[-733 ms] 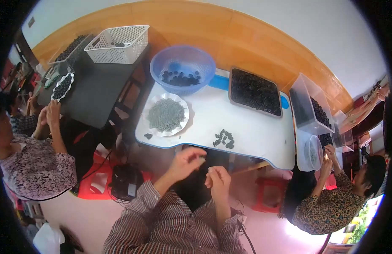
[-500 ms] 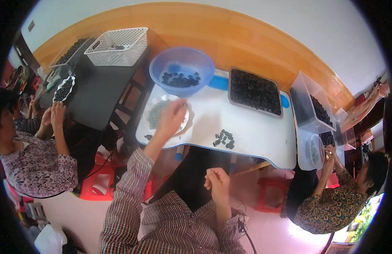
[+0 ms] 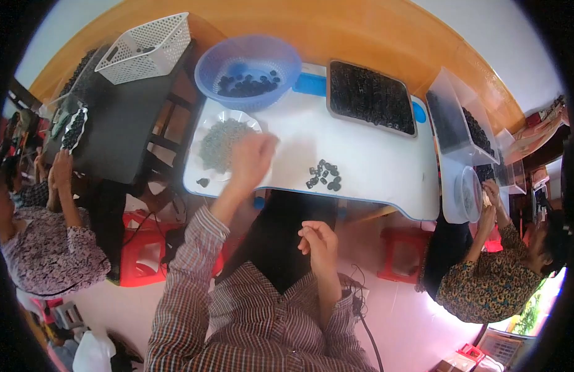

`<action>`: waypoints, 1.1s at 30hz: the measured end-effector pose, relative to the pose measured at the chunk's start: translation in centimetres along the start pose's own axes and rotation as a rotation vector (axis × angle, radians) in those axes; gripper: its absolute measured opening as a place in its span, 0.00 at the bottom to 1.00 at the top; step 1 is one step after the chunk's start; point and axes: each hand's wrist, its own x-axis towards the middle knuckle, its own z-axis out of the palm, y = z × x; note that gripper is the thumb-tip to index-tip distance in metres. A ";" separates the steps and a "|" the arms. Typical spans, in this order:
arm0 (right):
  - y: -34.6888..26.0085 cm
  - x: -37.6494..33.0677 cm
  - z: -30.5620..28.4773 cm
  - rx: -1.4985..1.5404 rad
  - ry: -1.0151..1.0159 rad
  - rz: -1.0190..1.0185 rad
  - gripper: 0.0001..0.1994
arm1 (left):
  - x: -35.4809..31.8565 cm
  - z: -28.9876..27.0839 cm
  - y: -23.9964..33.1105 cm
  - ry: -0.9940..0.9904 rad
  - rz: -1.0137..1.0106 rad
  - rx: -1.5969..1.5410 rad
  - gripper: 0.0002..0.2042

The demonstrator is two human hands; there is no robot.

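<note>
My left hand (image 3: pixel 253 162) is over the right edge of a white scalloped plate (image 3: pixel 199 131), its fingers curled together and slightly blurred. Small grey-green pieces (image 3: pixel 220 146) cover the plate. Lower and to the right, my right hand (image 3: pixel 320 245) is held in front of my body, off the table, thumb and fingers pinched. What either hand holds, if anything, is too small or hidden to make out. A small pile of shiny black pieces (image 3: pixel 324 175) lies near the table's front edge. One dark piece (image 3: pixel 203 183) sits beside the plate.
On the white table (image 3: pixel 293 139) stand a blue basin (image 3: pixel 253 99) with black pieces and a tray (image 3: pixel 370 99) full of dark pieces. A clear bin (image 3: pixel 454 118) is at the right. A black table (image 3: pixel 110 124) holds a white basket (image 3: pixel 144 53). Other people work at both sides.
The whole view has shifted, so the table sits higher in it. My left hand has moved from over the plate's pieces toward its right edge. My right hand keeps its pinch.
</note>
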 end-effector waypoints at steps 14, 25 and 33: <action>1.0 1.8 -1.4 -0.053 0.074 0.022 0.08 | -6.2 8.4 4.7 -0.218 0.036 -0.017 0.06; 1.5 2.2 -1.4 -0.073 0.031 0.038 0.09 | -5.1 8.6 5.3 -0.354 0.056 0.109 0.06; 1.7 1.8 -1.0 -0.083 0.010 0.021 0.09 | -5.0 8.6 4.8 -0.359 0.179 0.158 0.07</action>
